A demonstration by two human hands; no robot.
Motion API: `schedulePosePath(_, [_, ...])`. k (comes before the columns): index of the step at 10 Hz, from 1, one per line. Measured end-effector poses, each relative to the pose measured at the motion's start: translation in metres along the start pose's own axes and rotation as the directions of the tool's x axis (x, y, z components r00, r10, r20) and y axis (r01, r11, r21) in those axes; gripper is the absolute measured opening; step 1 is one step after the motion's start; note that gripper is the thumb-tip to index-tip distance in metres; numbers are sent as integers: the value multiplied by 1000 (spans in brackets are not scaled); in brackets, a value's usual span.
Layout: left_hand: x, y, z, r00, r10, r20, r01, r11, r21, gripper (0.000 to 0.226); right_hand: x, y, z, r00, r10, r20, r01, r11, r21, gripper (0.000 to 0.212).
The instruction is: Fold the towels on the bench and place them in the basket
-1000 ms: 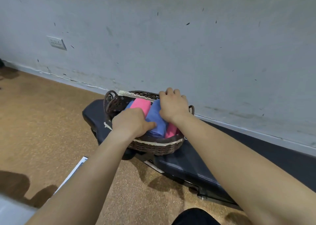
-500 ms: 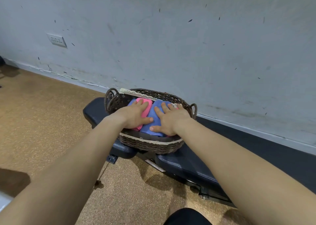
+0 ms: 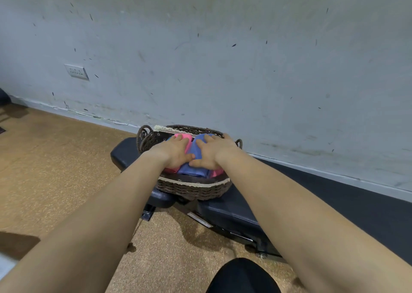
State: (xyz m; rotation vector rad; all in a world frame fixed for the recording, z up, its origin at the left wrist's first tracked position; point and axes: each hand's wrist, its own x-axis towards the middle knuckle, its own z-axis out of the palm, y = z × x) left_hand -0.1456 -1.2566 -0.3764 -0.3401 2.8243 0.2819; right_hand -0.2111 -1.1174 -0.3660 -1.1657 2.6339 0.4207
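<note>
A dark brown wicker basket (image 3: 194,190) with a pale lace trim sits on the left end of a black padded bench (image 3: 231,212). Inside lie folded towels: a blue towel (image 3: 193,170) in the middle, a pink towel (image 3: 189,139) to its left and another pink towel (image 3: 217,173) at the right. My left hand (image 3: 176,151) lies flat on the left pink towel, fingers straight. My right hand (image 3: 214,151) presses flat on the blue towel, its fingers reaching the basket's far rim. Both hands hide most of the towels.
A scuffed grey wall (image 3: 223,58) runs just behind the bench, with a white socket (image 3: 76,71) low on the left. Brown cork-like flooring (image 3: 55,170) lies left and in front. A black mat (image 3: 356,206) borders the wall on the right. My dark-clothed knee (image 3: 243,277) shows at the bottom.
Both hands went from bunched over the towels to lying flat on them, then slid a little farther toward the basket's back rim. The view shifted slightly.
</note>
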Motion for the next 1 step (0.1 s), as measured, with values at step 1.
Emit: schedulePosePath(1, [-19,15,-13,999,4,-51,-5,1000,-14,63,-28,12,-7,992,9,-124,0,997,73,80])
